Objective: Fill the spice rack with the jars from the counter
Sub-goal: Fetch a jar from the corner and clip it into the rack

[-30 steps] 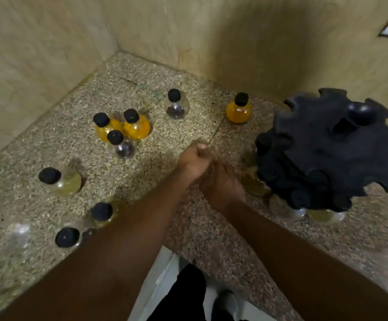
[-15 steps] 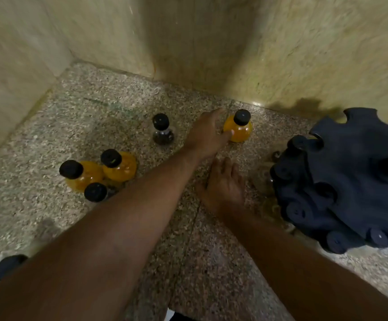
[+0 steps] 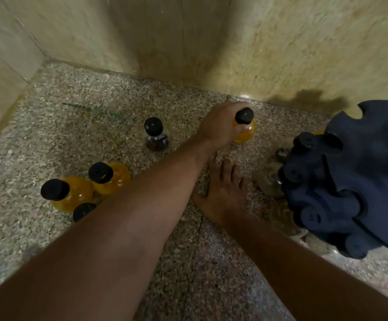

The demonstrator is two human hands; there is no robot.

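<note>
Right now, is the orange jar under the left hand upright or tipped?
Upright. The orange jar stands on the counter, black cap pointing up, with the left hand wrapped around its neck.

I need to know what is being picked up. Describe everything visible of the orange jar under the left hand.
The orange jar is a small round-bellied bottle of clear material, glass or plastic, filled with orange-yellow contents and closed by a black cap. It stands upright on the speckled stone counter near the back wall, left of the black spice rack. The left hand wraps its neck and shoulder from the left, fingers curled round it, hiding part of the body.
</note>
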